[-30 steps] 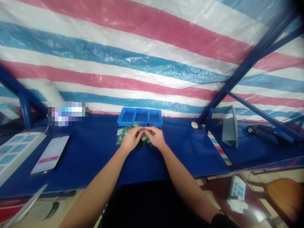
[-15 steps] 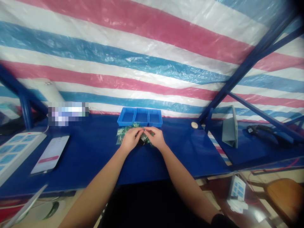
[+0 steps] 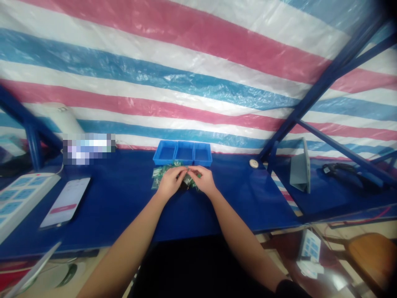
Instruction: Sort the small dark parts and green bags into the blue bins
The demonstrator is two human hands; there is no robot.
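My left hand (image 3: 170,181) and my right hand (image 3: 203,179) meet at the fingertips over a pile of small green pieces (image 3: 157,177), which look like circuit boards, some perhaps in clear bags. Both hands are closed in a pinch around something tiny between them; its kind is too small to make out. Part of the pile lies hidden under the fingers. Just behind the pile stands a blue bin with three compartments (image 3: 180,153).
On the blue table (image 3: 124,207), a phone (image 3: 65,203) and a white power strip (image 3: 26,194) lie at left. A round pale object (image 3: 253,164) sits at right. Blue metal bars (image 3: 310,99) frame the striped sheet. A tablet-like panel (image 3: 300,169) stands farther right.
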